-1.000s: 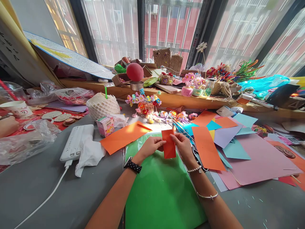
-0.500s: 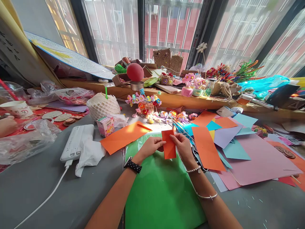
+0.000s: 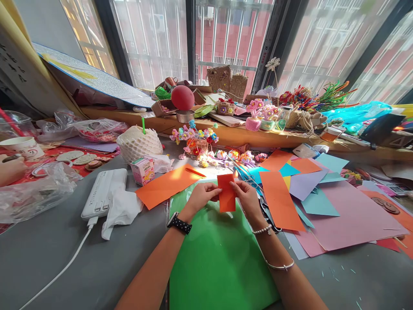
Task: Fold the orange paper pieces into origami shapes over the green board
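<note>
While both of our hands keep hold of the small orange-red paper rectangle (image 3: 227, 199), it has shifted slightly up and to the left since half a second ago. Our left hand (image 3: 202, 197), narrowed to a pinch, has edged over with it and grips its left edge; our right hand (image 3: 248, 199) pinches it high on the right side, thumb and fingers close together. At the far left, another person's hand (image 3: 12, 171) reaches slightly further into view than before.

We hold the rectangle upright above the far part of the smooth green sheet (image 3: 222, 262), which spreads toward us between our forearms. That sheet gives us our widest room — straight down from the paper. Grey tabletop (image 3: 109, 269) continues to the left of our left forearm, up to the white power bank (image 3: 105, 193) and the crumpled white tissue (image 3: 124, 211).

Sideways, the room is tighter: a long orange paper strip (image 3: 166, 186) lies near our left hand, its right end beyond our fingers, and a broad orange paper rectangle (image 3: 281, 202) lies just beside our right hand — its lower corner over a large pink paper sheet (image 3: 355, 217).
</note>
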Demonstrator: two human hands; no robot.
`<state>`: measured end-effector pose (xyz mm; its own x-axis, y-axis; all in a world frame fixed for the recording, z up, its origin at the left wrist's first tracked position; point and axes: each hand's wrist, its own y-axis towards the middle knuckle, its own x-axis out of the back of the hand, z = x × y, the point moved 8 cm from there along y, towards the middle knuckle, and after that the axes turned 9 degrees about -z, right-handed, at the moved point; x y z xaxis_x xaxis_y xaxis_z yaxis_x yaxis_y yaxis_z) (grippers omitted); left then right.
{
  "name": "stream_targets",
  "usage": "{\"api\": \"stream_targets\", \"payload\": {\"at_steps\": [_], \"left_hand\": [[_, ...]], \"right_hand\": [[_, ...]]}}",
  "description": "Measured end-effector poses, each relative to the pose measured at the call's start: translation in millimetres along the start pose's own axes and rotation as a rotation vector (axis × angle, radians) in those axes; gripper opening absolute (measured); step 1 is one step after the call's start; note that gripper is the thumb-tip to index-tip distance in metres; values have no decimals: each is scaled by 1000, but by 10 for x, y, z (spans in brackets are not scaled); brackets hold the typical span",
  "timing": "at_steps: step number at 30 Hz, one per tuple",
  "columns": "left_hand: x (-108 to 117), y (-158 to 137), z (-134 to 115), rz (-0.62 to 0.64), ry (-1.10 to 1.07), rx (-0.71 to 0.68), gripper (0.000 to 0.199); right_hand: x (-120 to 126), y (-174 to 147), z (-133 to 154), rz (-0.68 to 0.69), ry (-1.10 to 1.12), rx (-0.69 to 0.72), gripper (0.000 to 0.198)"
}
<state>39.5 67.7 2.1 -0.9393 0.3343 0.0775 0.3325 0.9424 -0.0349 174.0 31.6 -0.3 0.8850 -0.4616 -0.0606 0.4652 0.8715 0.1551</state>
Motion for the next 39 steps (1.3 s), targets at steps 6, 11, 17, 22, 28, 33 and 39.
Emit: {"api": "stream_targets", "payload": {"at_steps": [6,11,17,22,28,33,39], "left_hand": [[118,9,-29,-122,-23,-3,29],[99,-11,-51,-111,-21,5,28],[93,-8,-44,-105,-19,5,30],[86,-13,-53,-102,-14,-4,30],[161,1,-63,-175,-4,-41,32],[198,16,-40,-211,-4,-35,33],[170,6,-44,-193,0,-25,31]], "right_hand": [[-42,-5,-37,44,8,-56,27],[-27,-2,-33,24,5,-50,26],[-4,2,-40,0,-5,-50,27],[10,-8,-37,-13,-26,-52,28],[-50,-18,-18,52,-54,-75,28],[-62,-17,-46,72,-96,-81,25],[-34,-15,-75,39,-118,-70,27]]}}
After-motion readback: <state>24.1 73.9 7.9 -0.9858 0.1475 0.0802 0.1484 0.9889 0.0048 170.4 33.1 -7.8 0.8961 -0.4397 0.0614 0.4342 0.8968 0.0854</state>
